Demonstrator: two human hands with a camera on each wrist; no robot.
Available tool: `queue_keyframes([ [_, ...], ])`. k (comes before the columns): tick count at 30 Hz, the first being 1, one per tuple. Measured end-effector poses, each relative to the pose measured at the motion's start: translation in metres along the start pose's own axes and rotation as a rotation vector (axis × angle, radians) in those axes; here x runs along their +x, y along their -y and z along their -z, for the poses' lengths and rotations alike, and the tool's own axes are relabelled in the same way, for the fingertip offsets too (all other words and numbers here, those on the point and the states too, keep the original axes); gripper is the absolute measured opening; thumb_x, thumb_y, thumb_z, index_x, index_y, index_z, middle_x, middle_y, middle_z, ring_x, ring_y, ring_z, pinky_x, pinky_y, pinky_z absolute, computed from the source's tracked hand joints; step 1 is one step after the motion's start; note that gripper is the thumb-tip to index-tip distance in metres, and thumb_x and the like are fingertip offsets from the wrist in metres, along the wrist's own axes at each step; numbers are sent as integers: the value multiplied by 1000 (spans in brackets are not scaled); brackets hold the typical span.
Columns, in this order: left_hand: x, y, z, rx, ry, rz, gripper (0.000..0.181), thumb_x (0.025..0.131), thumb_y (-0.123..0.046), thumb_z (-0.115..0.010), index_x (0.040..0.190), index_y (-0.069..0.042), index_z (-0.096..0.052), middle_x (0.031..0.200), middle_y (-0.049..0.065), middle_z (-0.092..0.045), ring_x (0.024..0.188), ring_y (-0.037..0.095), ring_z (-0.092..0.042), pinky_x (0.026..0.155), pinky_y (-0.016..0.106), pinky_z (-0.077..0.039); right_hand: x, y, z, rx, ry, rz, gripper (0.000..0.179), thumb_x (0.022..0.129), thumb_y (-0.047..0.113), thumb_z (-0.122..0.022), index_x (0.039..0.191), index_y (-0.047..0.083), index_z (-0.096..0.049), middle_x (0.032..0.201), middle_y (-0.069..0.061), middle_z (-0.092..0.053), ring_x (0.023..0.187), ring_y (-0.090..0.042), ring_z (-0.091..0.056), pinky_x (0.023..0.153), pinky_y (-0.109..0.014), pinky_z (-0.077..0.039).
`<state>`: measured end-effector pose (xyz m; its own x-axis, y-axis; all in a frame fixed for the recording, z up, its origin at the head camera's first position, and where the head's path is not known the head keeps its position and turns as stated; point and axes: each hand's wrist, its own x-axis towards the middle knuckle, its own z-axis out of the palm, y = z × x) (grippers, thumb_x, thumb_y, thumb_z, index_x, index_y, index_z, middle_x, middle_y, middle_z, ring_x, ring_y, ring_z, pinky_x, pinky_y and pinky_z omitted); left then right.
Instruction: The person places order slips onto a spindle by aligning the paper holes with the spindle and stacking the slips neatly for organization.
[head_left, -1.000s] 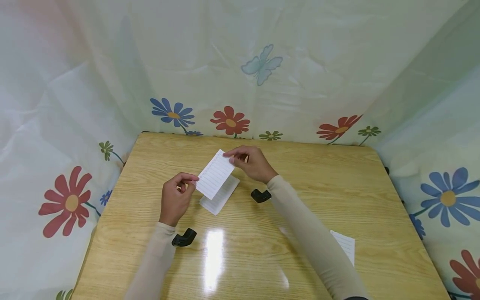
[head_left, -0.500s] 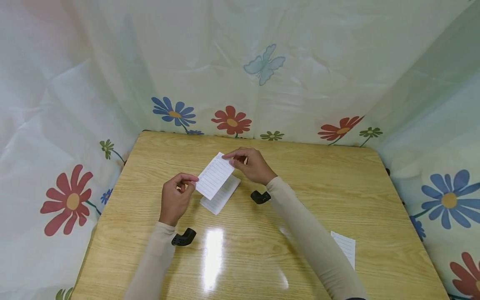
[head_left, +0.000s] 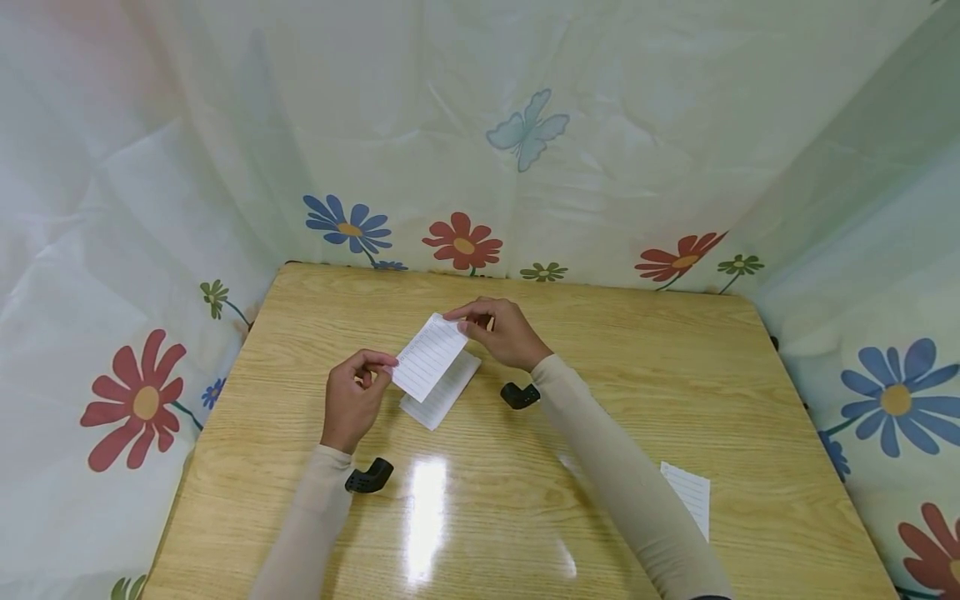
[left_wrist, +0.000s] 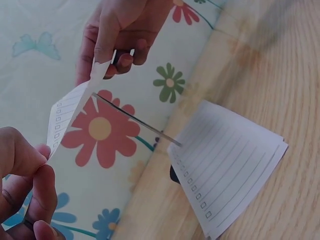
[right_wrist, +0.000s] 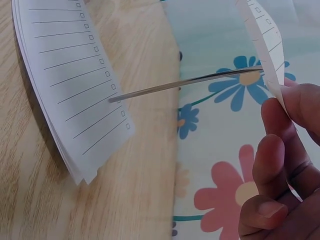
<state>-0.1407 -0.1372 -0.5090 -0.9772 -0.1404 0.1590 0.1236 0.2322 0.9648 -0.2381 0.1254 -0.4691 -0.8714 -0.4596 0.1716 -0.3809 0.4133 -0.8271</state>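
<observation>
My left hand (head_left: 354,398) pinches the left edge of a small white lined paper sheet (head_left: 431,358) with a column of checkboxes. The sheet's far right corner is held between the thumb and fingers of my right hand (head_left: 506,332). Below the raised sheet lies a small stack of matching lined sheets (left_wrist: 225,160) on the table. A thin shiny strip (right_wrist: 185,82), dark along part of its length, passes from the stack's checkbox edge up to the raised sheet. The sheet bends slightly in both wrist views.
Another lined sheet (head_left: 692,492) lies on the wooden table (head_left: 765,400) at the right, partly hidden by my right sleeve (head_left: 630,483). A flower-printed curtain (head_left: 420,125) stands behind the table and along both sides. Black wrist cameras (head_left: 369,475) hang by the forearms.
The raised sheet has come down slightly toward the stack, its far edge most of all. Both hands have lowered a little and keep their hold. The stack stays in place.
</observation>
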Motion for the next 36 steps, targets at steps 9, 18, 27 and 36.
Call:
queue_keyframes([
  [9,1,5,-2,18,10,10,15,97,-2,-68,98,-11,-79,90,8,-70,72,17,-45,61,22,-33,0,-5,-1,-12,5,-13,24,104,12,-68,124,20,-80,121,0,-78,84,-21,-59,77,-30,-49],
  [18,-1,11,-6,20,13,22,13,97,-3,-69,98,-9,-80,91,13,-72,72,19,-44,62,22,-32,-1,-17,-6,-36,16,-44,25,104,9,-68,123,19,-80,122,0,-78,84,-19,-59,76,-27,-49],
  [27,-2,19,-8,52,25,61,16,95,-3,-67,96,-13,-80,87,7,-68,69,17,-43,62,23,-34,-3,-20,-10,-30,-7,-91,25,102,7,-71,122,19,-80,95,-4,-74,83,-21,-60,75,-29,-49],
  [36,-5,27,-11,84,51,103,17,95,-4,-66,98,-13,-79,91,8,-68,71,18,-46,64,24,-38,-4,-31,-18,-39,-13,-134,25,101,6,-72,122,14,-79,94,-5,-73,82,-20,-59,74,-28,-49],
])
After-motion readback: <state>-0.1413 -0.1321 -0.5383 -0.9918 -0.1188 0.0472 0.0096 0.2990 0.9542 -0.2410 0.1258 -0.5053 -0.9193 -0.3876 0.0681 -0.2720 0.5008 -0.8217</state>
